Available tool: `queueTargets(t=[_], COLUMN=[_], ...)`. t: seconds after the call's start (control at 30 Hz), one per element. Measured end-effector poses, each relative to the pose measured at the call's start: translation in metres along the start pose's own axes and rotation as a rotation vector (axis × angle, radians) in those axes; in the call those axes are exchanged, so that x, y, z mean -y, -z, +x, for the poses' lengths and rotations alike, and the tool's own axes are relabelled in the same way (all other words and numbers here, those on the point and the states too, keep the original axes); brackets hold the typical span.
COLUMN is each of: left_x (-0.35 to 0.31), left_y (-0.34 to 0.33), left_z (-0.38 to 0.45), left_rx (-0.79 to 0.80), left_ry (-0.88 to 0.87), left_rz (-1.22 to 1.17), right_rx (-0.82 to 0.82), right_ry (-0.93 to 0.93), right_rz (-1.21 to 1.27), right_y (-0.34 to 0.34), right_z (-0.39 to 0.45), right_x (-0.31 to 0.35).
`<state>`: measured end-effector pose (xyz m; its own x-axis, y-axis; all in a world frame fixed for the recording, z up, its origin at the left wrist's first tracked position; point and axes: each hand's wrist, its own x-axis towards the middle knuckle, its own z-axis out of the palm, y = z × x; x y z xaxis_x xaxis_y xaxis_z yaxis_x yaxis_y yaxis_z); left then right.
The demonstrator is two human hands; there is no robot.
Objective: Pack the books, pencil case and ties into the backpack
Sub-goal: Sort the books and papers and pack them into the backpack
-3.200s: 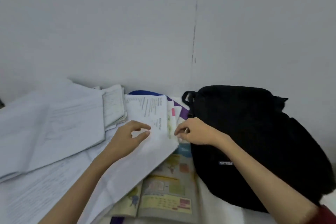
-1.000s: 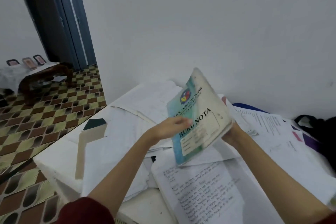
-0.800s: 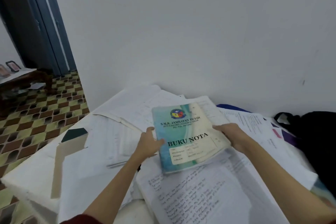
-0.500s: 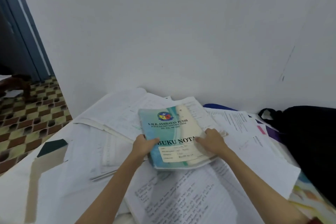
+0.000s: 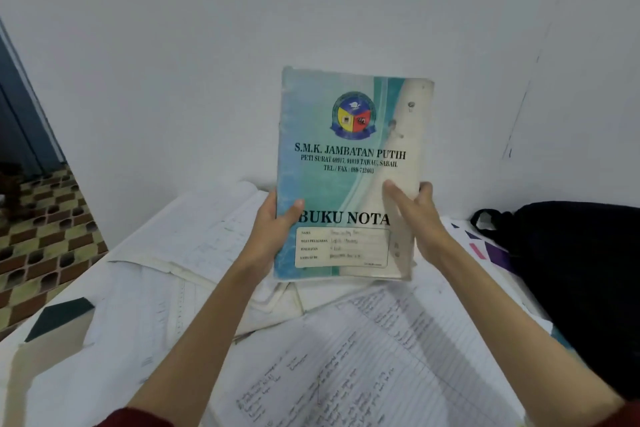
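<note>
Nearest, at 6 o'clock, a handwritten lined sheet (image 5: 363, 367) lies on the paper-strewn worktop (image 5: 69, 374). Above it, at centre, the left hand (image 5: 273, 229) pinches the lower left edge of the notebook (image 5: 349, 166), thumb on the cover; the right hand (image 5: 415, 218) clasps its right edge, thumb in front and fingers behind. The notebook stands upright, lifted off the papers. At 3 o'clock the black backpack (image 5: 581, 270) rests against the wall (image 5: 173, 45).

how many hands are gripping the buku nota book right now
2. The left hand grips the notebook at its lower left edge, thumb on the cover. The right hand grips its lower right edge, thumb in front and fingers behind.
</note>
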<state>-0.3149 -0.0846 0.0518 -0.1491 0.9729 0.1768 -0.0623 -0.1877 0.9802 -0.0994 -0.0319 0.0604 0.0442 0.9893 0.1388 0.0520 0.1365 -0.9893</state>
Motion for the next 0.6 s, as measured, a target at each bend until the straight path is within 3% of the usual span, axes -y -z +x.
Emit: queueTargets(t=[0.13, 0.37, 0.6], left_x=[0.003, 0.041, 0.06], left_y=[-0.01, -0.002, -0.006], left_z=[0.021, 0.027, 0.023], left_rx=[-0.002, -0.024, -0.045], left_ry=[-0.021, 0.095, 0.168], left_rz=[0.034, -0.035, -0.083], right_rx=[-0.049, 0.108, 0.117], right_ry=[0.098, 0.024, 0.005], right_rz=[0.063, -0.124, -0.141], right_y=[0.001, -0.002, -0.002], right_z=[0.008, 0.006, -0.003], right_x=[0.008, -0.028, -0.046])
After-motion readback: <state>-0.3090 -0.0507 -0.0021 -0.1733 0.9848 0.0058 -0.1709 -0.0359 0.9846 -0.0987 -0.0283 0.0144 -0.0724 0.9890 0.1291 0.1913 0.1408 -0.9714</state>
